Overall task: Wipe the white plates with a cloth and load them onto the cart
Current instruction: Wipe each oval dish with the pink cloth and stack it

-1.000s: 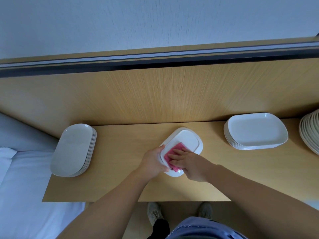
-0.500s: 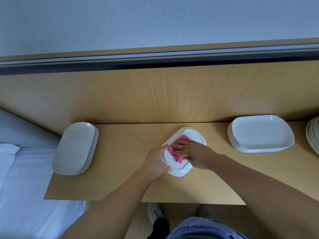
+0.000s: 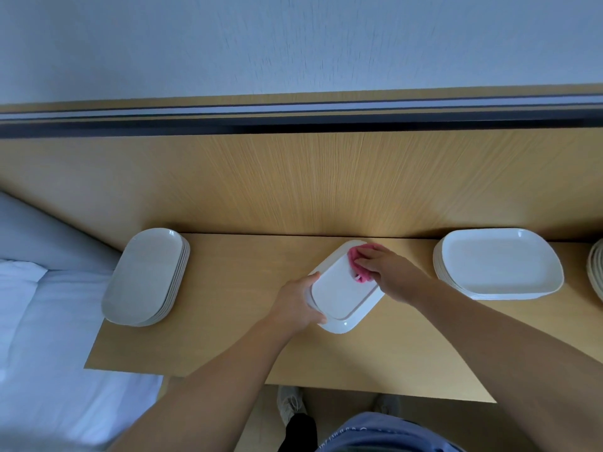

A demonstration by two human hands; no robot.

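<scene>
A white oblong plate [image 3: 342, 296] lies at a slant in the middle of the wooden table [image 3: 228, 337]. My left hand [image 3: 298, 305] grips its near left rim. My right hand [image 3: 385, 272] presses a pink cloth [image 3: 355, 259] onto the plate's far end, with the fingers laid over the cloth. Part of the cloth is hidden under that hand. A stack of white oval plates [image 3: 146, 275] sits at the table's left end. A stack of white rectangular plates [image 3: 497, 264] sits to the right.
Another stack of plates [image 3: 597, 272] shows at the right edge of the view. A wooden panel [image 3: 310, 184] rises behind the table. A white bed [image 3: 42, 353] lies to the left. My shoes [image 3: 290, 406] stand below the table's front edge.
My right hand has slid the pink cloth from the plate's near middle to its far end. My left hand has kept hold of the rim.
</scene>
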